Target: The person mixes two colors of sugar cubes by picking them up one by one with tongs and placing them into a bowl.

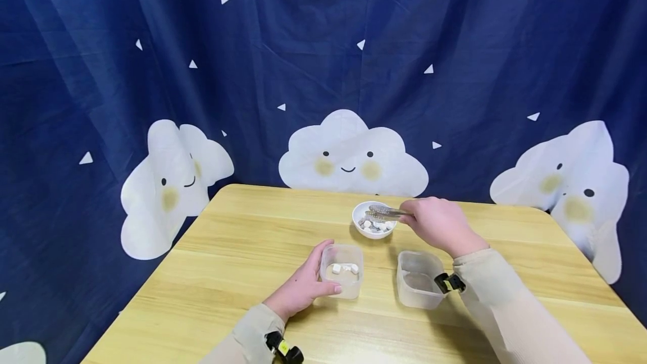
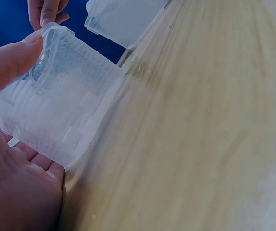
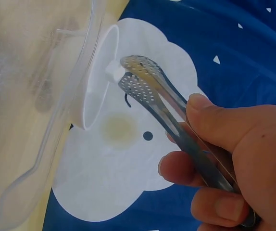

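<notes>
My left hand [image 1: 302,290] grips the left side of a clear plastic container [image 1: 350,292], thumb at the near side and fingers behind it. A few small white pieces [image 1: 336,269] lie inside. With my right hand [image 1: 441,224] I hold perforated metal tongs [image 3: 176,132], their tips over a white bowl [image 1: 357,214]. White and grey pieces [image 1: 368,223] lie in that bowl. In the right wrist view a white piece [image 3: 114,71] shows at the tong tips by the bowl's rim; whether the tips pinch it, I cannot tell.
A second clear plastic container [image 1: 420,298] stands to the right, beneath my right wrist. The wooden table [image 1: 242,240] ends at a dark blue curtain [image 1: 313,32] with white clouds and triangles.
</notes>
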A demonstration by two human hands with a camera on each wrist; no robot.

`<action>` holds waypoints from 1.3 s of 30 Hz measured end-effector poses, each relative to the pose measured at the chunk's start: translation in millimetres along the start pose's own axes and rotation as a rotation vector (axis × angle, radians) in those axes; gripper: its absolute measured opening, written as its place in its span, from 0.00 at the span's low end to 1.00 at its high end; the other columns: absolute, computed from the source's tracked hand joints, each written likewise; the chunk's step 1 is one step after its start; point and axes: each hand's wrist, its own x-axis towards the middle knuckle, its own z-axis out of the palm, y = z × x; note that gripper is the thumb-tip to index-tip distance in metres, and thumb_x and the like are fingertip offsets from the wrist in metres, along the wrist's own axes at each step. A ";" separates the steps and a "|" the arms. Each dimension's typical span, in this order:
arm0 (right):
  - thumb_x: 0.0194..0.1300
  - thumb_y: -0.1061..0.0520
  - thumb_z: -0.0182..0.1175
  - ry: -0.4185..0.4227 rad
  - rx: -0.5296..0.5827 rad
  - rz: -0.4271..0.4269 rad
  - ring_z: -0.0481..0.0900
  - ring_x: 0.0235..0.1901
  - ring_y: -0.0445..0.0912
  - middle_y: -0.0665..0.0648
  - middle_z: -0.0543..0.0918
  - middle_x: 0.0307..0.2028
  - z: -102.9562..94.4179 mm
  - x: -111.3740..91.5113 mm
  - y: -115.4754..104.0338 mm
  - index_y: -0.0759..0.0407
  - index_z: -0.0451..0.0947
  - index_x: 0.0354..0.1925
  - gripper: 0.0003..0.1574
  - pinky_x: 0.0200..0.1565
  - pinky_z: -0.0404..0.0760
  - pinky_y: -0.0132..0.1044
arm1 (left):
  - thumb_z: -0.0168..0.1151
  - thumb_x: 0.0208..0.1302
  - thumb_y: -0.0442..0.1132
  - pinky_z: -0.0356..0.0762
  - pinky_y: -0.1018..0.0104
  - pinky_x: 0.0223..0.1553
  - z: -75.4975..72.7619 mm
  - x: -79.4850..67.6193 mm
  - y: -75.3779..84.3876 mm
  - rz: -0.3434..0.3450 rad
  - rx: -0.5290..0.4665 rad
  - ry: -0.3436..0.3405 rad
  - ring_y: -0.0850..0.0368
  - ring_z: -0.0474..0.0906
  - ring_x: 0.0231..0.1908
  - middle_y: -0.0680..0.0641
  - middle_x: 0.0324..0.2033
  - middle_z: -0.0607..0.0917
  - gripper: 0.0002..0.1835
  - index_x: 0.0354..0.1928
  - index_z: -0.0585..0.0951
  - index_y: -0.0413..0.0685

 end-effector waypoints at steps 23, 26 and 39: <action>0.63 0.47 0.70 0.044 0.046 -0.183 0.72 0.23 0.38 0.37 0.78 0.26 -11.9 -11.6 -21.8 0.42 0.83 0.36 0.05 0.20 0.69 0.38 | 0.74 0.58 0.36 0.61 0.50 0.70 0.7 1.9 -2.6 0.012 0.004 -0.004 0.49 0.65 0.68 0.43 0.77 0.57 0.55 0.80 0.49 0.58; 0.63 0.46 0.70 0.049 0.047 -0.268 0.73 0.24 0.36 0.39 0.80 0.28 -13.2 -14.0 -28.7 0.43 0.84 0.38 0.07 0.22 0.72 0.38 | 0.74 0.57 0.37 0.59 0.49 0.71 0.8 1.8 -2.5 0.013 0.010 -0.004 0.48 0.64 0.69 0.43 0.77 0.57 0.56 0.80 0.49 0.57; 0.58 0.46 0.73 -0.044 0.046 -0.398 0.67 0.20 0.35 0.36 0.76 0.23 0.0 -15.3 -66.7 0.40 0.82 0.31 0.08 0.22 0.72 0.38 | 0.74 0.58 0.37 0.58 0.50 0.72 -0.5 2.3 -3.1 0.009 0.001 -0.017 0.52 0.68 0.67 0.46 0.74 0.64 0.56 0.81 0.47 0.58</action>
